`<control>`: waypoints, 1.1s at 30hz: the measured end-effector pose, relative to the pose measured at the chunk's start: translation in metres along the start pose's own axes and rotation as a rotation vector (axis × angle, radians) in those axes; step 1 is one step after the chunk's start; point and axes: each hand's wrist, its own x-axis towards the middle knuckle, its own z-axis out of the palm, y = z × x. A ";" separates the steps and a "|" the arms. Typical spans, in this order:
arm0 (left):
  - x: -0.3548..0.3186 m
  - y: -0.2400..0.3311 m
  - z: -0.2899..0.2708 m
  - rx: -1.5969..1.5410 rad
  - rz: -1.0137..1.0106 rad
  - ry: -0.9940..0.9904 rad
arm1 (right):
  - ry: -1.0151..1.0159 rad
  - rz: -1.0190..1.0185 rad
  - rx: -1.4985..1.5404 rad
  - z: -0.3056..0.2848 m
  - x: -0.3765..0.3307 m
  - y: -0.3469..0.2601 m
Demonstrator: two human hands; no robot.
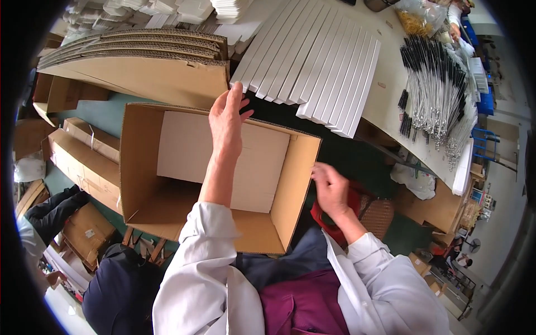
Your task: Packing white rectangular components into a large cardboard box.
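An open cardboard box point(144, 162) stands in front of me, with a white panel point(257, 162) lying against its inner far side. My left hand point(226, 120) reaches over this box, its fingers stretched and apart. The fingertips are at the near left end of a row of long, slim white boxes point(307, 61); whether they touch is unclear. Just outside the cardboard box's right edge is my right hand point(332, 190), slightly blurred, its fingers loosely bent with nothing visible in them.
Flattened cardboard sheets point(139, 72) are stacked at the far left. On the table point(385, 84), a pile of thin metal rods with black parts point(432, 89) lies right of the white boxes. Closed cartons point(86, 159) stand at left. A red stool point(352, 204) is near my right hand.
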 end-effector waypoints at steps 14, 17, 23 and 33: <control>0.022 -0.008 0.051 -0.478 -0.086 0.088 | 0.192 0.225 0.407 -0.072 0.078 0.006; 0.021 -0.009 0.053 -0.503 -0.083 0.085 | 0.160 0.240 0.431 -0.067 0.098 0.006; 0.007 -0.022 0.064 -0.501 -0.137 0.065 | 0.177 0.163 0.476 -0.064 0.117 0.010; 0.025 0.016 0.043 0.528 -0.041 0.034 | 0.144 0.066 0.432 -0.064 0.127 0.016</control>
